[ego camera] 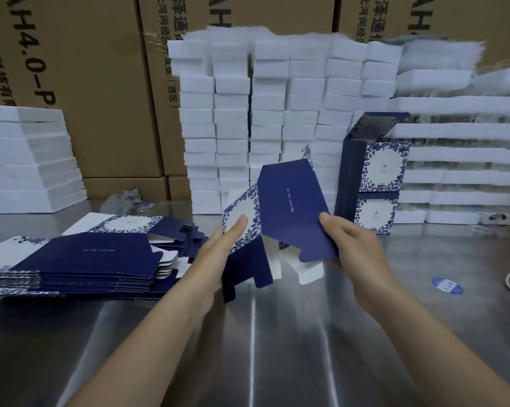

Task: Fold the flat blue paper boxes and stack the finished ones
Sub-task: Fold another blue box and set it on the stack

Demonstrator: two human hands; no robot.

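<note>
Fingers (235, 229) on creased blue paper box (291, 207)

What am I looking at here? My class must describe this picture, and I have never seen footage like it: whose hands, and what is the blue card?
There is no machine: a person wears a camera on the head, so you look down along their own arms. At the left of the shiny steel table lies a pile of flat dark blue paper boxes, not yet folded. The right hand pinches a half-opened dark blue paper box while the left hand lays straight fingers on its flowered panel. Two finished boxes stand stacked at the right. Behind are white foam blocks and brown cardboard cartons.
</note>
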